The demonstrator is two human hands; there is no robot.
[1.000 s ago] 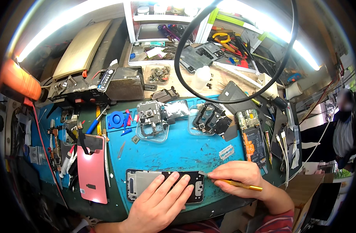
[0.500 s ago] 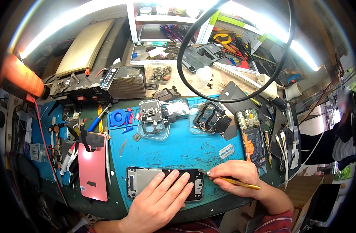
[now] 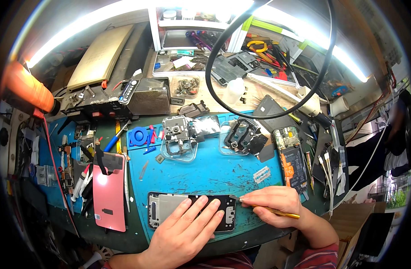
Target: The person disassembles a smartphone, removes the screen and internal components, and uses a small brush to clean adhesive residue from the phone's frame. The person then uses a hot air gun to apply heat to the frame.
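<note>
A black and grey phone frame (image 3: 170, 205) lies flat at the near edge of the blue mat. My left hand (image 3: 187, 224) rests on its middle with the fingers stretched out flat, hiding part of it. In my right hand (image 3: 273, 204) is a slim gold-handled knife (image 3: 281, 212). Its flat grey tip touches or hovers at the upper right corner of the frame; I cannot tell which. Beyond the right hand lies a razor blade (image 3: 261, 174) on the mat.
Left of the frame is a pink phone back cover (image 3: 109, 193). An opened phone (image 3: 291, 161) with its battery showing lies on the right. Farther back, two clear trays (image 3: 180, 157) hold phone parts. A black cable (image 3: 207, 67) loops above the bench.
The whole view has shifted slightly. Both hands stay almost where they were, the left one on the phone frame and the knife tip at its right end.
</note>
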